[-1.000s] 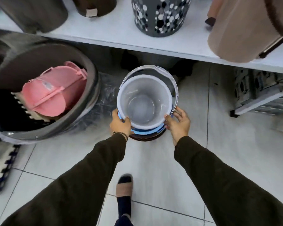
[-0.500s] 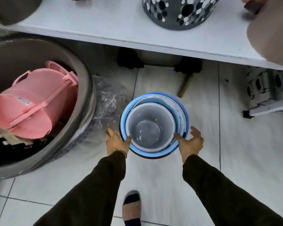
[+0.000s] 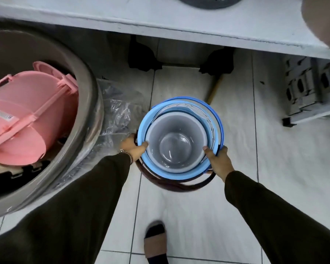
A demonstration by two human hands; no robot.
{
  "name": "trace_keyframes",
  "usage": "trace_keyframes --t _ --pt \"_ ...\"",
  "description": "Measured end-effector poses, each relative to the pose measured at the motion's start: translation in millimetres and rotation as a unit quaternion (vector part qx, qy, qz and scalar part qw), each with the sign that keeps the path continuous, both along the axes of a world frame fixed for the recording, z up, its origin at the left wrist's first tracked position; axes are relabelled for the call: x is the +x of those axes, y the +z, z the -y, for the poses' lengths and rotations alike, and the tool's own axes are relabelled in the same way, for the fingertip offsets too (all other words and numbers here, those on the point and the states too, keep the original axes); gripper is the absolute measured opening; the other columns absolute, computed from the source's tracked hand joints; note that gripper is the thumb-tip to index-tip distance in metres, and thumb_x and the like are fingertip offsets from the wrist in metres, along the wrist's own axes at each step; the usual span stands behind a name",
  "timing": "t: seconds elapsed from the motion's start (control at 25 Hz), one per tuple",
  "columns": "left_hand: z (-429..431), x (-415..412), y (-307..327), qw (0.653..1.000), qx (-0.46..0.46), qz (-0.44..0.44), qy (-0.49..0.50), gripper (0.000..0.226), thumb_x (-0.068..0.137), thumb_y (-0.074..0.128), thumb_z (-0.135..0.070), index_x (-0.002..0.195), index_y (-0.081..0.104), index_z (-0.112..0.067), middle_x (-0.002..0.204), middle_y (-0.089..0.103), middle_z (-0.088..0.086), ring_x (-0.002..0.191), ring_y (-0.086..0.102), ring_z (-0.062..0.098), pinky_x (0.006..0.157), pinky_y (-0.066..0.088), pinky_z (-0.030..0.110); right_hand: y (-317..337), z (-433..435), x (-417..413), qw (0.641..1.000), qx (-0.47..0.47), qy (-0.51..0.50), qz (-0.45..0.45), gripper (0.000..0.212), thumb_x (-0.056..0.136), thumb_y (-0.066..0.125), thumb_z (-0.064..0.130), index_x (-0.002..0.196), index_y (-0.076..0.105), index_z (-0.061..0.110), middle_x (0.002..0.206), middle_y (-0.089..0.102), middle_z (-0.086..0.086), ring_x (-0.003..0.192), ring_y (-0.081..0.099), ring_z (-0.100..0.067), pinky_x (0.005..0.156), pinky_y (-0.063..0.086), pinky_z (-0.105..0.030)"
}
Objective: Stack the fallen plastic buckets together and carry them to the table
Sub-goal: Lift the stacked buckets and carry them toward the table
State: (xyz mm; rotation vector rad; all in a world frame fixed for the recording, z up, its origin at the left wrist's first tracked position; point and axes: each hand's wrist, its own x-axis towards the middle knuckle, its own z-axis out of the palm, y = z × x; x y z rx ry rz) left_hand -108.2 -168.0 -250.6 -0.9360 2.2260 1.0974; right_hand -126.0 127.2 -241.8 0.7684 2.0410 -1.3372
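A stack of nested buckets stands upright on the tiled floor. The innermost is a grey bucket [image 3: 176, 144], set inside a light blue bucket [image 3: 181, 111], with a dark brown bucket [image 3: 181, 184] showing below as the outermost. My left hand [image 3: 133, 147] grips the stack's left rim, thumb over the edge. My right hand [image 3: 218, 159] grips the right rim the same way. The white table [image 3: 160, 14] runs across the top of the view, above and beyond the stack.
A large grey tub [image 3: 88, 86] at the left holds a pink bucket [image 3: 27, 111] lying on its side. Crumpled clear plastic [image 3: 118, 111] lies between tub and stack. A grey crate [image 3: 311, 96] sits at the right. My sandalled foot [image 3: 155, 242] stands below the stack.
The grey bucket has sunk down into the blue one. Both hands have shifted from the grey bucket's rim to the rim of the whole stack. The view has come closer.
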Motion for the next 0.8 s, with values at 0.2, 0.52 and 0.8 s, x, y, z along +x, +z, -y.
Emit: trace_keyframes --t 0.2,0.52,0.8 --pt "-9.3 36.8 32.3 0.998 -0.057 -0.029 0.025 0.035 0.085 0.063 -0.032 0.115 0.062 -0.015 0.112 0.071 0.011 0.102 0.066 0.033 0.078 0.045 0.027 33.4 1.4 23.4 0.999 0.015 0.026 -0.028 0.041 0.092 0.065 0.039 0.117 0.039 0.019 0.108 0.063 -0.008 0.087 0.07 -0.024 0.063 0.064 -0.045" --pt "-31.5 89.3 188.9 0.989 -0.075 -0.107 0.065 0.04 0.087 0.064 -0.027 0.12 0.061 -0.005 0.119 0.068 0.022 0.111 0.062 0.039 0.09 0.047 0.036 193.5 -13.9 60.3 0.995 0.018 0.046 -0.089 0.041 0.092 0.066 0.036 0.119 0.043 0.014 0.111 0.065 -0.014 0.092 0.07 -0.03 0.069 0.064 -0.05" --pt "-53.9 123.4 398.7 0.964 -0.076 -0.232 0.104 0.039 0.087 0.064 -0.03 0.113 0.065 -0.002 0.111 0.069 0.023 0.104 0.062 0.04 0.082 0.043 0.034 414.9 -40.7 70.6 0.971 0.045 0.099 -0.214 0.047 0.087 0.069 0.042 0.118 0.05 0.012 0.109 0.067 -0.01 0.102 0.067 -0.033 0.087 0.057 -0.053"
